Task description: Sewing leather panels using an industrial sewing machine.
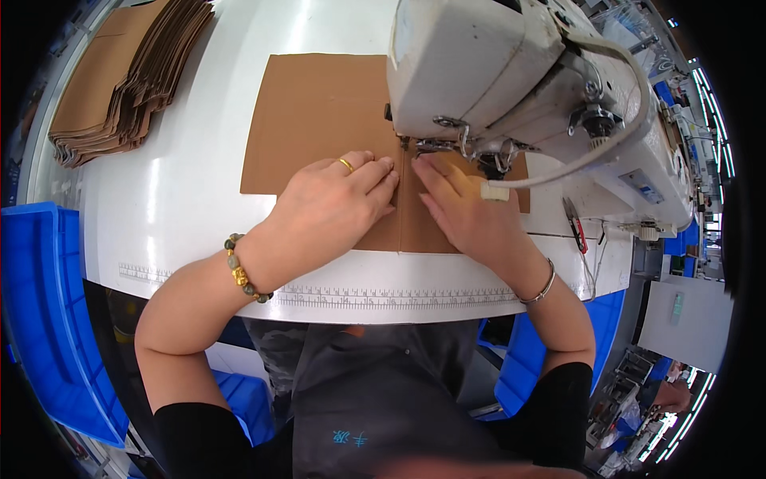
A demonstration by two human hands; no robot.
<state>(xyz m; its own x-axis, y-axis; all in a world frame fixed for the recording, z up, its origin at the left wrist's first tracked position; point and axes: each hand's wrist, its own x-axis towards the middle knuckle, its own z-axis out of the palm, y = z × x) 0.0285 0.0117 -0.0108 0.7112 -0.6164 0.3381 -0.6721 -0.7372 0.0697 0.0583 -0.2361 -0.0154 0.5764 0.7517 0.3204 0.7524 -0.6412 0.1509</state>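
Note:
A flat brown piece of material (pixel 311 108) lies on the white table under the head of a white sewing machine (pixel 479 68). A seam or fold line runs through it toward me from the presser foot (pixel 405 145). My left hand (pixel 331 203) rests on the piece left of that line, its fingers laid flat and slightly bent. On the other side my right hand (pixel 475 215) presses down with fingers stretched out, their tips close to the foot. Neither hand grips anything. The machine head hides part of the piece's far right side.
A stack of similar brown pieces (pixel 112 72) sits at the far left of the table (pixel 199 136). Red-handled thread snips (pixel 576 225) lie at the right. A printed ruler (pixel 383 299) follows the near edge. Blue bins stand at the left (pixel 48 295) and below right (pixel 519 371).

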